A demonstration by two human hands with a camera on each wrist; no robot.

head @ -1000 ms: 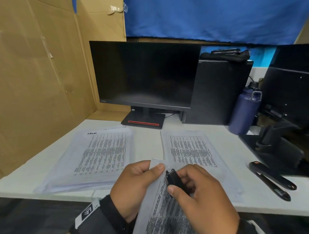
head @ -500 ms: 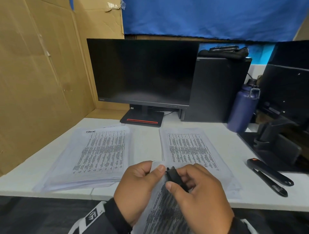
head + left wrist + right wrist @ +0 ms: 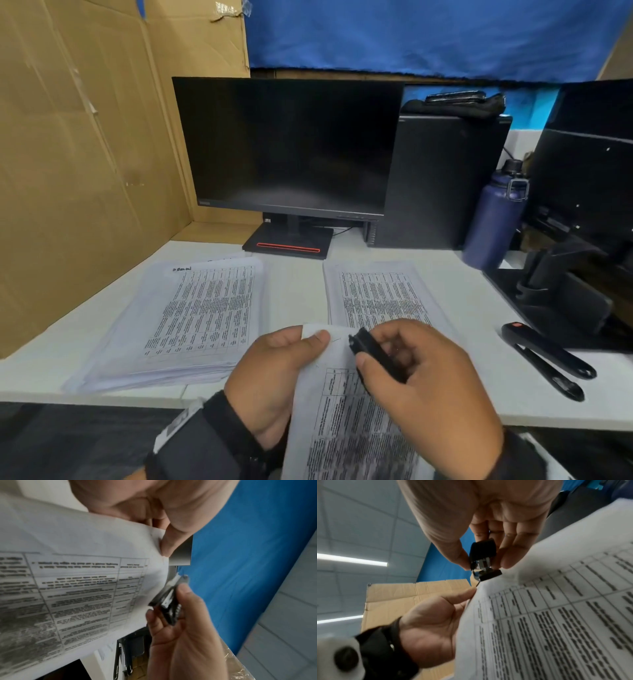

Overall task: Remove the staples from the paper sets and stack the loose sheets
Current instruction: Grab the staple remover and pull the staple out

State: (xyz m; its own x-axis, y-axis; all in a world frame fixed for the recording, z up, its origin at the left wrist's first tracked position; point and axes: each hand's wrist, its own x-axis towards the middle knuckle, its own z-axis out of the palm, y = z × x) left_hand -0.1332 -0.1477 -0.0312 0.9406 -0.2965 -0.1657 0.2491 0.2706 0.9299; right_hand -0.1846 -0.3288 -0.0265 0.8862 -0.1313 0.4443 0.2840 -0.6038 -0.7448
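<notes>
My left hand [image 3: 274, 373] pinches the top left corner of a printed paper set [image 3: 346, 421], thumb on top, holding it above the desk's front edge. The same paper set [image 3: 72, 582] fills the left wrist view, with the thumb tip at its corner. My right hand [image 3: 421, 383] grips a small black staple remover [image 3: 375, 356] between thumb and fingers. The staple remover [image 3: 483, 561] has its metal jaws just off the paper's corner edge. The staple remover [image 3: 169, 599] sits right of the sheet. A thick pile of printed sheets [image 3: 191, 322] lies on the left of the desk. A second pile [image 3: 380, 294] lies in the middle.
A dark monitor [image 3: 287, 147] stands behind the piles, with a black computer tower [image 3: 442, 178] to its right. A navy bottle [image 3: 493, 222] stands further right. A black stapler [image 3: 548, 359] lies at the right front of the white desk [image 3: 294, 291]. Cardboard [image 3: 75, 154] walls the left.
The staple remover has drawn a little to the right, off the corner of the paper set. My left hand keeps pinching that corner.
</notes>
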